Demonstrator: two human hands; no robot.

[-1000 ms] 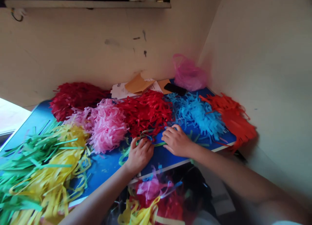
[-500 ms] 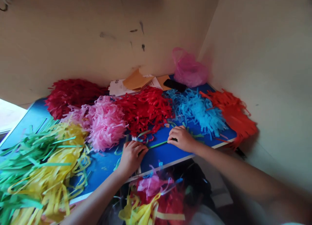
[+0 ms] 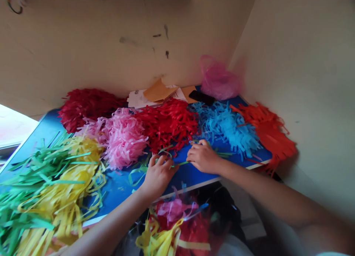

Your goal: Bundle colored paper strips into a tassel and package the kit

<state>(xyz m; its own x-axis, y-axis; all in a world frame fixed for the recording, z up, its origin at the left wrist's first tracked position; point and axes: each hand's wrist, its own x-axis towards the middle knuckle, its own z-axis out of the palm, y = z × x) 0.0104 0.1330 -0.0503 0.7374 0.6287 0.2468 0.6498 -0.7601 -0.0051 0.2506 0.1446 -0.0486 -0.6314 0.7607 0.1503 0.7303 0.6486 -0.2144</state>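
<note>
Left fingers, right fingers: pinching it | green strip: spans gap between them

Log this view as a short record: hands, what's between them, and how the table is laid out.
Left hand: at a green strip, grip unclear
Right hand: at the same strip, grip unclear
Between hands: a visible stretch of that strip
Table: blue, pale edge
Left side: green strips, yellow strips
Middle: pink fringe, red fringe
Right side: blue fringe, orange fringe
Far side: phone, pink bag
</note>
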